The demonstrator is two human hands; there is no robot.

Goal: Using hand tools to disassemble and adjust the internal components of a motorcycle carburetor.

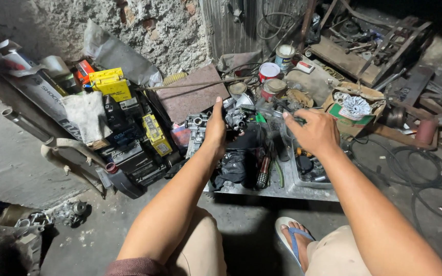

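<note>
My left hand (216, 128) is closed around a grey metal carburetor (235, 119), holding it up over a shallow metal tray (277, 188) on the floor. A second carburetor (196, 128) lies just left of that hand. My right hand (314, 132) reaches forward over the tray with its fingers closed on a small dark part or tool (282, 108); what it is I cannot make out. In the tray lie a screwdriver with a dark red handle (263, 173), a black rag (234, 167) and a clear tub of small parts (308, 166).
Black and yellow batteries (136, 145) are stacked at the left against a rough wall. Tins and cans (274, 69) stand behind the tray, a cardboard box (354, 110) at the right. Black cables (425, 174) loop over the floor. My sandalled foot (295, 240) rests below the tray.
</note>
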